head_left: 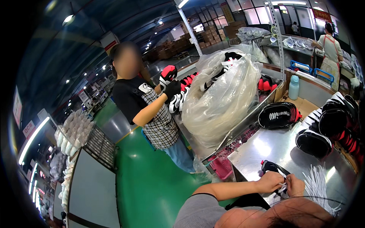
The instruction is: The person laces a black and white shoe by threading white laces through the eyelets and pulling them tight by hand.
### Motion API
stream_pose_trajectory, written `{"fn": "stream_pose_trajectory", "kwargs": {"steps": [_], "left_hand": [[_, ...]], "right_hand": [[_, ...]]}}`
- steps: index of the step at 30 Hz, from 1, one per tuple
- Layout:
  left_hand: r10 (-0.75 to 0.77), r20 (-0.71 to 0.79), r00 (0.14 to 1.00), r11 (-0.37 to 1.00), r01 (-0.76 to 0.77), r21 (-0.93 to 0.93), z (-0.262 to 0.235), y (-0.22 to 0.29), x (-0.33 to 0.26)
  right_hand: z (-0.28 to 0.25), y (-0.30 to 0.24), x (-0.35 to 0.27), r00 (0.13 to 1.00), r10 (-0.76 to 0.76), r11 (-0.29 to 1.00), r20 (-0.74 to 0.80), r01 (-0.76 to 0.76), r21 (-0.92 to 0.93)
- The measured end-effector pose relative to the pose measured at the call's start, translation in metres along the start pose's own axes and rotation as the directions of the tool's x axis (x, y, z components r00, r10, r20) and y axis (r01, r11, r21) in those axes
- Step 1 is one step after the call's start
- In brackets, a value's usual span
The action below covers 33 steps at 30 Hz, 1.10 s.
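Note:
A black shoe upper (270, 166) with a red tab lies on the shiny metal table (251, 152) in front of me. Both my hands are over it, close together. My left hand (270, 182) has its fingers closed on a white shoelace (282, 185) at the upper's opening. Beside it, my right hand (295, 185) is also closed, pinching at the lace; its fingertips are partly hidden. To the right of my right hand spreads a bundle of loose white shoelaces (317, 184).
Black shoe uppers with white laces (279, 115) and more piled uppers (313, 142) sit on the table's far and right side. A light-blue bottle (294, 87) stands behind. Left, a co-worker (148, 110) in black gloves handles red-and-black uppers beside a large clear plastic bag (220, 114).

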<state>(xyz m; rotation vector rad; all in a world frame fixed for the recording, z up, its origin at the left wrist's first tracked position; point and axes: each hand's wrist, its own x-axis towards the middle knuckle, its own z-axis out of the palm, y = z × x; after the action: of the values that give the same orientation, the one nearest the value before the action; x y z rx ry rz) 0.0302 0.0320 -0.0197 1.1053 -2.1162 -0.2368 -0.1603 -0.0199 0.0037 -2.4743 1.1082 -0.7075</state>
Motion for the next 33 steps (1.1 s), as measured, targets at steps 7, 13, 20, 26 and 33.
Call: {"fn": "stream_pose_trajectory", "kwargs": {"steps": [7,13,20,26,33], "left_hand": [[0.070,-0.021,0.997,0.998,-0.070,0.004,-0.006,-0.004,-0.004],[0.063,-0.034,0.997,0.998,-0.064,-0.020,0.001,-0.010,-0.005],[0.057,0.167,0.984,0.986,-0.082,0.148,-0.006,-0.004,0.002],[-0.019,0.212,0.977,1.000,0.021,-0.010,-0.007,0.017,0.009],[-0.239,0.388,0.890,0.961,0.275,-0.038,0.002,0.033,0.006]], "right_hand": [[0.008,0.014,0.017,0.975,0.020,0.996,0.221,0.000,-0.090],[0.013,0.042,0.024,0.891,0.211,0.926,0.403,-0.314,0.209],[-0.030,0.001,0.030,0.925,0.343,0.827,0.162,-0.379,0.415],[-0.138,0.005,0.011,0.707,0.523,0.643,-0.476,0.040,0.765],[0.032,0.034,-0.061,0.884,0.466,0.327,0.042,-0.216,0.920]]}}
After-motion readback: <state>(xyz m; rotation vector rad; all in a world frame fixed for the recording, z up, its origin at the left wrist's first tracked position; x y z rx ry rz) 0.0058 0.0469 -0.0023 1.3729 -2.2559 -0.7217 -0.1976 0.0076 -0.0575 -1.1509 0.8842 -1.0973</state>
